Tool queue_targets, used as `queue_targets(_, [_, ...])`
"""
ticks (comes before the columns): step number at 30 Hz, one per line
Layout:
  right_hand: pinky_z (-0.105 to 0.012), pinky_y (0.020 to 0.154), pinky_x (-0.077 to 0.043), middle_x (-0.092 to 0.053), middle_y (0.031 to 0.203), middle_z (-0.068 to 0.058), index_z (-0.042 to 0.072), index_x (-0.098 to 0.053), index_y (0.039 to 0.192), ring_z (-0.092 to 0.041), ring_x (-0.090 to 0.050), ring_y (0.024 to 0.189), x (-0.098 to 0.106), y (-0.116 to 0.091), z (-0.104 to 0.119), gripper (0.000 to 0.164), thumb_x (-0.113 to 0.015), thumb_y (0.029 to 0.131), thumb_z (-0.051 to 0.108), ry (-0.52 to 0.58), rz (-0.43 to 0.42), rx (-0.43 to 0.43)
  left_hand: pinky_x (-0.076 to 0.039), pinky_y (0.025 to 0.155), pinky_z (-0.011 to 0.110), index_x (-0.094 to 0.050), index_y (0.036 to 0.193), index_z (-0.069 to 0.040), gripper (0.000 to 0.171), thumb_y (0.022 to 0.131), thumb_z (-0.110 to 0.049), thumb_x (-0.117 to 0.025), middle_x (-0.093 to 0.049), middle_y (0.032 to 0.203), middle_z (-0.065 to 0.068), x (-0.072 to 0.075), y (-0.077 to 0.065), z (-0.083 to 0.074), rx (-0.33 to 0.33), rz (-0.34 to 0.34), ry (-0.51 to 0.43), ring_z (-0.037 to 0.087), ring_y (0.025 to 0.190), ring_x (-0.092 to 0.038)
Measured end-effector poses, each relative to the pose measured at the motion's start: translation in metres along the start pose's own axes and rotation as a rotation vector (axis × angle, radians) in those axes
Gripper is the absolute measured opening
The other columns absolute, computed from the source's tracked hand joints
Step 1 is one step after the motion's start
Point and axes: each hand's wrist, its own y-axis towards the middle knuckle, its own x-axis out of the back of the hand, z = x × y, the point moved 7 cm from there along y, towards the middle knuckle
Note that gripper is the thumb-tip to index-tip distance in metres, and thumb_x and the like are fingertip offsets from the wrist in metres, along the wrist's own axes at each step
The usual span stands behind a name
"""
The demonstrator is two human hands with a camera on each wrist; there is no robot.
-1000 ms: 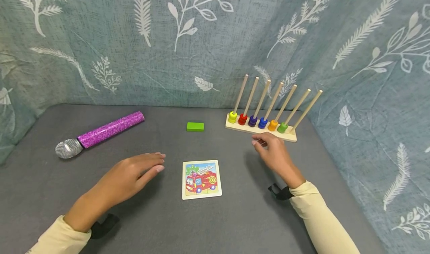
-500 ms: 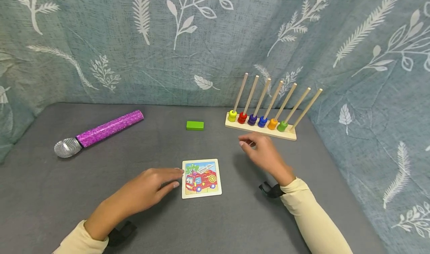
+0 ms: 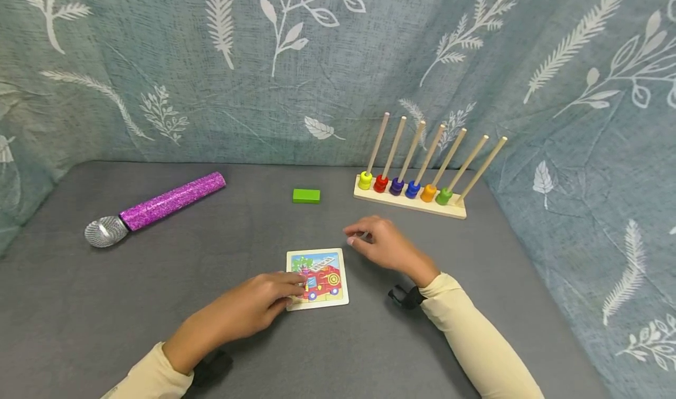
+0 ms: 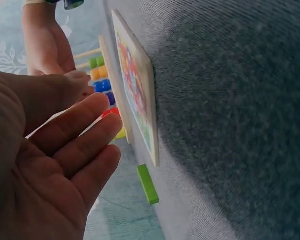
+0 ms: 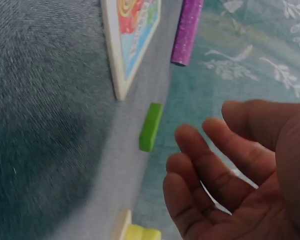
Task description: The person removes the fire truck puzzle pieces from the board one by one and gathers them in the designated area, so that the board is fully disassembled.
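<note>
Your head view takes in the wide table [image 3: 338, 358]: the fire-engine puzzle [image 3: 334, 281] lies flat near the middle, with the green block [image 3: 306, 196] behind it, the microphone [image 3: 174, 201] off to your left and the bead rack [image 3: 413, 190] at the back on your right. From up there your left hand [image 3: 259, 302] hides the left part of the picture and its height is hard to judge; your left wrist view shows a gap between those fingertips and the board, plus the board's pale edge. That view also gives you the palm side of the hand, with your right hand [image 3: 388, 243] and the rack beyond. Your right wrist view catches one corner of the puzzle, the block, the end of the microphone's handle and, of the rack, little more than the yellow beads [image 5: 142, 232].

Your left hand reaches in from the left over the puzzle, fingers extended and relaxed, thumb on the side nearer you, holding nothing. Your right hand hovers just beside the puzzle's far right corner, in front of the rack, fingers loosely curved and pointing left, thumb apart from them, its grasp empty
</note>
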Motion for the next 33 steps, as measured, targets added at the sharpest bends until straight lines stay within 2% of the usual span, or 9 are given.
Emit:
queue_targets(5, [-0.035,0.079,-0.054,-0.070,0.105,-0.005,0.001,-0.071,0.114,-0.014,-0.061,0.092,-0.017,0.007,0.002,0.024,-0.063,0.095,0.013,0.028,0.091,0.042,-0.049,0.095,0.046,-0.067,0.121,0.000,0.034,0.087,0.003,-0.067,-0.056,0.136,0.013,-0.009,0.000,0.002,0.026,0.094,-0.002,0.028,0.123,-0.054])
queue_targets(8, [-0.030,0.076,-0.054,-0.070,0.107,-0.005,0.002,-0.071,0.114,-0.011,-0.061,0.089,-0.025,0.011,0.005,0.024,-0.063,0.095,0.013,0.039,0.127,0.067,-0.046,0.098,0.047,-0.065,0.125,-0.001,0.038,0.087,0.002,-0.068,-0.051,0.141,0.012,-0.015,-0.001,0.002,0.024,0.135,0.009,0.028,0.129,-0.048])
queue_targets(13, [-0.022,0.069,-0.050,-0.070,0.107,-0.005,0.004,-0.072,0.114,-0.008,-0.058,0.083,-0.034,0.017,0.011,0.022,-0.063,0.094,0.009,0.050,0.176,0.111,-0.045,0.101,0.045,-0.067,0.122,-0.002,0.035,0.088,0.007,-0.063,-0.055,0.138,0.010,-0.018,0.000,-0.001,-0.028,0.108,0.007,0.025,0.129,-0.049])
queue_targets(17, [-0.021,0.072,-0.051,-0.070,0.106,-0.005,0.004,-0.073,0.111,-0.007,-0.061,0.086,-0.044,0.022,0.013,0.020,-0.061,0.094,0.006,0.046,0.232,0.155,-0.045,0.101,0.045,-0.067,0.120,-0.001,0.032,0.091,0.008,-0.058,-0.057,0.136,0.011,-0.019,0.001,-0.003,-0.063,0.089,-0.001,0.028,0.128,-0.050])
queue_targets(26, [-0.020,0.080,-0.051,-0.070,0.107,-0.003,0.005,-0.073,0.112,-0.007,-0.062,0.091,-0.058,0.030,0.019,0.021,-0.061,0.094,0.007,0.016,0.290,0.210,-0.042,0.103,0.047,-0.066,0.122,-0.001,0.039,0.085,0.010,-0.062,-0.054,0.140,0.010,-0.021,0.005,0.002,-0.028,0.133,-0.027,0.029,0.132,-0.045])
queue_targets(33, [-0.019,0.075,-0.048,-0.069,0.099,-0.003,0.005,-0.074,0.107,-0.008,-0.058,0.083,-0.063,0.036,0.024,0.020,-0.060,0.093,0.004,-0.018,0.327,0.221,-0.043,0.103,0.045,-0.065,0.125,-0.001,0.041,0.086,0.010,-0.062,-0.054,0.139,0.010,-0.024,0.007,0.002,-0.050,0.142,0.005,0.027,0.131,-0.047])
